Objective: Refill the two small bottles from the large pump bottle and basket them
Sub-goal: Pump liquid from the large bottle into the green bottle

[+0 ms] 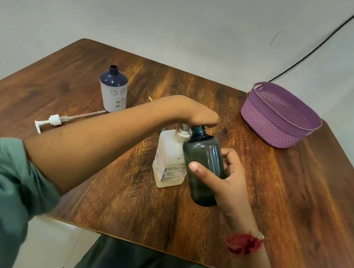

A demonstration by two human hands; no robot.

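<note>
Smoky dark plastic is what my right hand [230,183] is wrapped around: the small grey bottle [204,167], uncapped, held tilted with its open neck tucked right against the spout of the large pump bottle [171,158]. My left hand [194,111] lies palm-down on the pump head, fingers loosely flat and gripping nothing, just bearing on it. The large pump bottle stands on the tabletop [277,194] near the middle, touching the grey bottle's side.

I judge the grey bottle light and fairly stiff, nearly empty (only a dark pool shows at its base), and smooth enough to slip if soap runs down it; mid-body, thumb in front and fingers behind, seems the best hold. The pump bottle looks squarer and heavier, so pressing straight down should keep it from tipping.

Count: 2 small bottles, the grey one in hand and a navy-and-white flowered bottle [113,89] standing open at the far left; 1 large pump bottle; 1 loose pump dispenser [55,120] lying beside the flowered bottle; 1 purple basket [271,127] at the far right, with no bottle in it that I can see.
</note>
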